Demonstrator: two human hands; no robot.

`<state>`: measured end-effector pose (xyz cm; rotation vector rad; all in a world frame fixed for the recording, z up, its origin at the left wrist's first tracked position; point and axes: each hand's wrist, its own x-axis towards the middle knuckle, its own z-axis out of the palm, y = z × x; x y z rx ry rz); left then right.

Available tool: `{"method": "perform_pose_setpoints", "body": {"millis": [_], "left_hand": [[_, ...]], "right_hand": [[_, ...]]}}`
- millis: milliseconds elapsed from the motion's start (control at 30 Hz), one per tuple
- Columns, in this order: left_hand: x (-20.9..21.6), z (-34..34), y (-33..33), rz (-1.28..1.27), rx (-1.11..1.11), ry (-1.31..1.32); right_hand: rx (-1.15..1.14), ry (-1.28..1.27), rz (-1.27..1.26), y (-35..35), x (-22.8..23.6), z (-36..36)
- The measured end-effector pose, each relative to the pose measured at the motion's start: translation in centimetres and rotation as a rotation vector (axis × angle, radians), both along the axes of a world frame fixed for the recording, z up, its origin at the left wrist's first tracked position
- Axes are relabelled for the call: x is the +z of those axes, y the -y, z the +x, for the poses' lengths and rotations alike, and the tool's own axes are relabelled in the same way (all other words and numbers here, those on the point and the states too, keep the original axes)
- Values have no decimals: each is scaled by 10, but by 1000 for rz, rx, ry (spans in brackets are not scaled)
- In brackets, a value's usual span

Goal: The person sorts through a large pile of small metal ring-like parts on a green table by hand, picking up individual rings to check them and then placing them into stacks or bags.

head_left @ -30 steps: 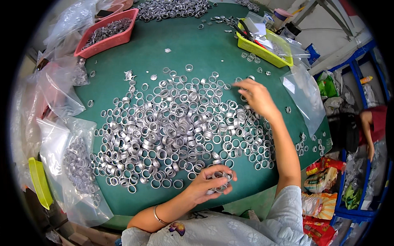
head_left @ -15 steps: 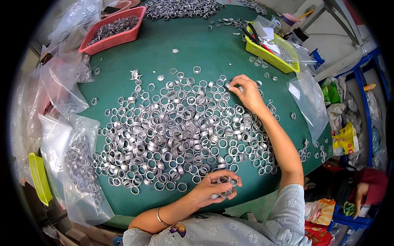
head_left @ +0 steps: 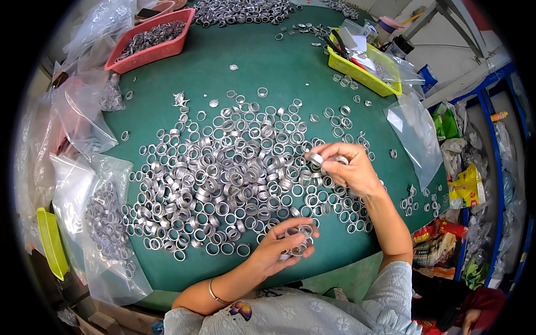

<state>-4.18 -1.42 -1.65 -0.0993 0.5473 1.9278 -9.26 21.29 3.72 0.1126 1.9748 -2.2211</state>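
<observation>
A broad heap of silver metal rings (head_left: 234, 173) covers the middle of the green table (head_left: 245, 53). Near the front edge, my left hand (head_left: 279, 245) is closed around a handful of these rings (head_left: 298, 237), cupped against the palm. My right hand (head_left: 352, 167) is above the right side of the heap, its fingers curled round a ring (head_left: 316, 159) pinched at the thumb and forefinger. Another ring (head_left: 341, 160) shows within the same fingers. Rings under the right hand are partly hidden.
A pink basket (head_left: 187, 33) of small metal pieces stands at the far left, a yellow-green basket (head_left: 357, 71) with tools at the far right. Plastic bags (head_left: 114, 279) line the left edge; one holds rings. A blue-framed shelf (head_left: 494, 139) is at the right.
My right hand has come back from the far right of the heap toward me, now with rings in its fingers. My left hand, still full, has shifted slightly left.
</observation>
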Motion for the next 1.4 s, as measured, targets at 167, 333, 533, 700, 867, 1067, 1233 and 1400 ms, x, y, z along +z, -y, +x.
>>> {"method": "perform_pose_setpoints", "body": {"millis": [167,333,533,700,867,1067,1233,1400], "left_hand": [[-8,-2,-1,96,124,117],[-3,-7,4,-42,102,114],[-4,-11,4,297,104,193],[-8,-13,4,288,103,203],[-6,-14,4,268,116,225],[-11,-6,3,99,66,128],[-8,-12,3,158,26,52],[9,-7,9,99,117,-81]], "right_hand": [[250,-79,124,9,0,16],[460,-250,349,38,14,27],[-122,-138,624,-10,-11,-46],[-429,-178,809,-76,-49,-104],[-88,-178,1115,-101,-47,-93],[-46,-308,1337,-83,-54,-77],[22,-250,1208,-73,-35,-49],[-169,-391,1028,-40,-22,-15]]}}
